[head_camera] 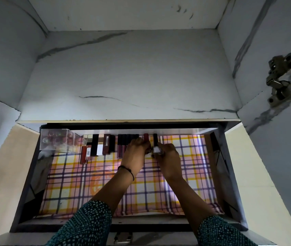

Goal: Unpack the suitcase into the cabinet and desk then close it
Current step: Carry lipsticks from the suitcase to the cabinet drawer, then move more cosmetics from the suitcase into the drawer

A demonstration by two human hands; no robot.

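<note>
While reaching with both arms into the pulled-out drawer of the cabinet, working at the row of tubes along the far wall, over the checked liner. Gripping the near end of a dark red tube with the curled fingers of the left hand, at the right end of the row. Closing the fingers of the right hand round a small bottle with a black cap, just right of that tube; touching it or only beside it, cannot tell. Keeping both pieces pointed the same way as the row: long axis running away from the person, cap toward the far wall, base toward the wrists.

Judging the step in hand as lining up these two pieces beside the others, somewhere in the unpacking of small goods. Seeing no suitcase in view, so making no estimate of what remains, and counting the closing as not yet done.

Hanging the coming move on one relation: finding the bottle to the right of the red tube and open liner further right, so leaving any rightward shift to the right hand, the nearer one, and the steadying of the row to the left. Risking a knock along the row, given slim, smooth tubes packed side by side.

Noting at the left end of the row a clear box holding round items, and at the upper right a metal hinge
</note>
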